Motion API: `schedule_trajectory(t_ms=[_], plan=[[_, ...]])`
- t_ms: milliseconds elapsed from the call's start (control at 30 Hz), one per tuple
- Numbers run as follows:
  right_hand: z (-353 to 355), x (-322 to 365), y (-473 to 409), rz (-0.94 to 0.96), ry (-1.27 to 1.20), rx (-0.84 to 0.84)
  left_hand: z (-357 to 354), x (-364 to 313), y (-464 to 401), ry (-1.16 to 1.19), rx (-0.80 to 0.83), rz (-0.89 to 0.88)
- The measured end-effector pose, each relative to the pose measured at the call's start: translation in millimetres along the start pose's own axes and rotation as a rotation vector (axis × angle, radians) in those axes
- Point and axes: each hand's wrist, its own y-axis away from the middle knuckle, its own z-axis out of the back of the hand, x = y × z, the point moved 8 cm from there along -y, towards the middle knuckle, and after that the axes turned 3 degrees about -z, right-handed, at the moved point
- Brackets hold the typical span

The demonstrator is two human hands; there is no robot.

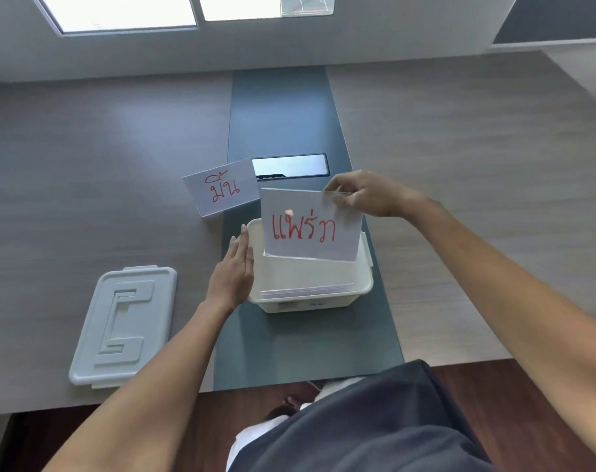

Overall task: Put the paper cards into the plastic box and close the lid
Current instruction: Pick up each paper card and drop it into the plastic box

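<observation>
Step in hand: card [310, 229] is being lowered upright into the box [310, 294], pinched at its top edge by right hand [368, 195]. Left hand [233, 270], fingers flat and together, is pressed against box's left wall. Second card [223, 192] lies behind box, lid [123, 325] left of it. Next: release, fetch second card.
</observation>
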Motion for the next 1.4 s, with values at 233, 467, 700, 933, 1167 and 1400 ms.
schedule_trajectory(t_ms=[233, 467, 700, 933, 1167, 1400], plan=[[-35.0, -12.2, 8.4, -0.038, 0.137, 0.174, 0.4, -2.0, 0.8, 0.040, -0.001, -0.002], [-69.7, -25.6, 14.3, -0.095, 0.248, 0.296, 1.0, -1.7, 2.2, 0.069, -0.016, 0.021], [-96.1, -36.5, 22.3, -0.126, 0.238, 0.400, 1.6, -1.9, 1.5, 0.069, -0.022, 0.028], [-117.0, -48.8, 30.8, -0.158, 0.236, 0.519, 2.6, -2.9, 2.6, 0.068, -0.032, 0.028], [-93.4, -29.6, 0.7, -0.045, 0.103, 0.297, 4.5, -5.6, 4.2, 0.051, -0.035, 0.028], [-52.2, 3.3, -51.2, 0.176, 0.093, -0.135, 5.7, -7.7, 5.7, 0.003, -0.038, 0.027]])
